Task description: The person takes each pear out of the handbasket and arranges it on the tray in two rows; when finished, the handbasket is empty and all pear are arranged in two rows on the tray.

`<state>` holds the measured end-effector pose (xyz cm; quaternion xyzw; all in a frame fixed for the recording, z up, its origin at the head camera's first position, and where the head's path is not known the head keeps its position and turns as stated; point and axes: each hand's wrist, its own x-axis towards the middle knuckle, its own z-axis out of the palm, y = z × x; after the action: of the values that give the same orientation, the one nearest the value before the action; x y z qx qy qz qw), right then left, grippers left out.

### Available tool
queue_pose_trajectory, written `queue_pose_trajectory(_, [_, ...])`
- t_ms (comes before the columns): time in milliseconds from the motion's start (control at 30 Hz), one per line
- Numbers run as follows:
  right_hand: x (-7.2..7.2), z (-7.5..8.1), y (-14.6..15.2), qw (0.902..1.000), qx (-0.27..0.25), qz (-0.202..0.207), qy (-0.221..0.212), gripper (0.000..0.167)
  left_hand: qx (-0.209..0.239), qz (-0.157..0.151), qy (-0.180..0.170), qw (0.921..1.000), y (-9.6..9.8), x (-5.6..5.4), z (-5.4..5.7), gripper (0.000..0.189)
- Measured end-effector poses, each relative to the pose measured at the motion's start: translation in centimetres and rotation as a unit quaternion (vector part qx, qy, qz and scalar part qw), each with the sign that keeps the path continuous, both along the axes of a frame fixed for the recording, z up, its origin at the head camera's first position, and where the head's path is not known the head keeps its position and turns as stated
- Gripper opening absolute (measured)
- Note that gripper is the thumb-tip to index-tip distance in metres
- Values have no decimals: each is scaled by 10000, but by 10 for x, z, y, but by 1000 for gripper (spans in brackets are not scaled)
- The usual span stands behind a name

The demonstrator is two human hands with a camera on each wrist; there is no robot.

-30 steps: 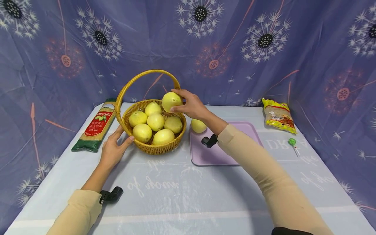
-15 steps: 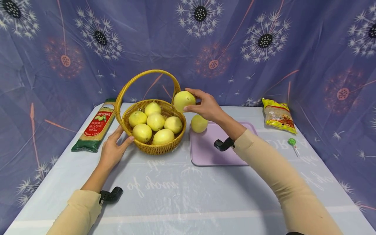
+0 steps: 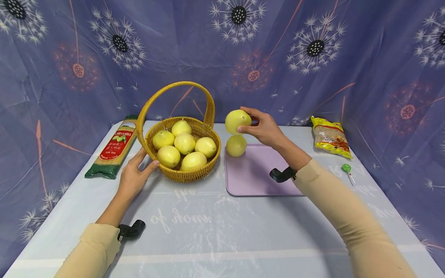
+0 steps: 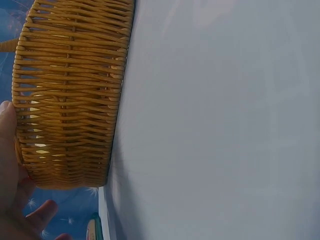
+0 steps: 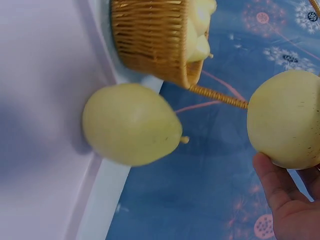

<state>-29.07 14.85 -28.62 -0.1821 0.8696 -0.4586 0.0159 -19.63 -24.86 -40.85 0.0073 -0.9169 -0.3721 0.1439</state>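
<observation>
My right hand [image 3: 267, 128] pinches a yellow-green pear [image 3: 234, 121] between thumb and fingers, raised above the left back part of a lilac tray [image 3: 257, 172]. Below it, a second pear [image 5: 129, 125] rests on that tray, its stem showing in the right wrist view. A woven wicker basket [image 3: 185, 176] with a tall arched handle stands to the left, several pears [image 3: 184, 144] inside it. My left hand [image 3: 133, 177] holds the basket's left side, thumb [image 4: 7, 120] at the rim and the other fingers partly hidden behind the wicker.
Left of the basket lies a green and red pasta packet [image 3: 116, 148]. At the back right are a yellow snack bag [image 3: 330, 137] and a green lollipop [image 3: 346, 168]. A blue dandelion-print cloth [image 3: 187, 42] hangs close behind the table.
My right hand has carried the pear rightward from over the basket to above the tray, exposing the pear on the tray. The left hand and basket have stayed in place.
</observation>
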Motion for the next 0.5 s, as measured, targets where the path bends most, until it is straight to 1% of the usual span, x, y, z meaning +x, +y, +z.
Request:
queue_pose_trajectory(167, [-2,-5,14,9999,57,-132,-72,75,4,17,34,10000,0,0,-1,72])
queue_pose_trajectory(500, [-7,-25,41,9977,491,-423,-197,78,-28,34,57,10000,0,-1,-1,73])
